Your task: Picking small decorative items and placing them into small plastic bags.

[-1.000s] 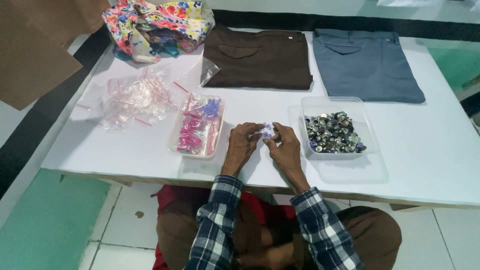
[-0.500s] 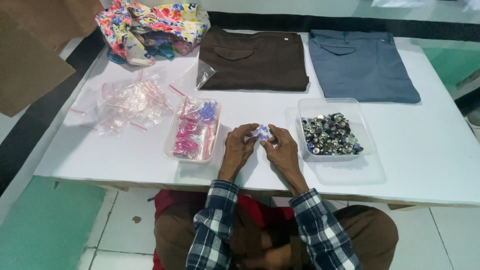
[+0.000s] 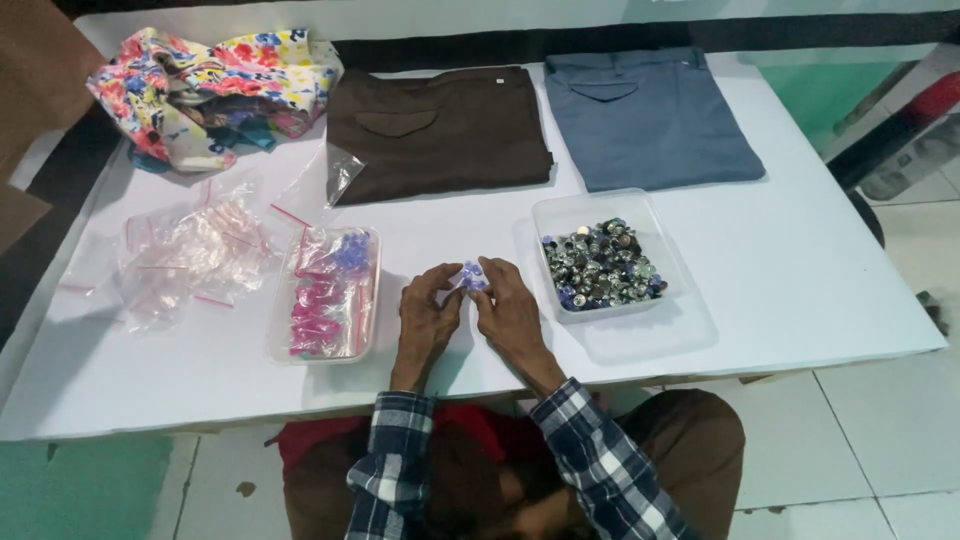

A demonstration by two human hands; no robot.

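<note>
Small packet: a little clear bag (image 3: pixel 472 277) with bluish-purple contents, held between both hands just above the white tabletop (image 3: pixel 800 270), near its front edge, between the two clear trays. What is inside is too small to tell for certain; it looks like buttons.
Left hand: the left hand (image 3: pixel 428 315) rests with its heel on the tabletop, palm turned inward, fingers curled up and pinched on the packet's left side.
Right hand: the right hand (image 3: pixel 510 310) mirrors it, wrist low, fingers bent over and closed on the packet's right side; the two hands' fingertips meet at the packet.
Forearms: both come up from the lower edge in blue-and-white plaid sleeves (image 3: pixel 600 460), angled toward each other.
Left tray: a clear rectangular tray (image 3: pixel 325 295) just beside the left hand, holding filled packets in pink and purple.
Right tray: a clear tray (image 3: pixel 600 255) just beside the right hand, filled with loose dark and silvery buttons.
Empty bags: a loose heap of clear zip bags (image 3: pixel 185 255) with red strips, further left.
Far side: folded brown trousers (image 3: pixel 440 130), folded grey-blue trousers (image 3: pixel 650 115), and a crumpled floral cloth (image 3: pixel 215 85) at the far left corner.
</note>
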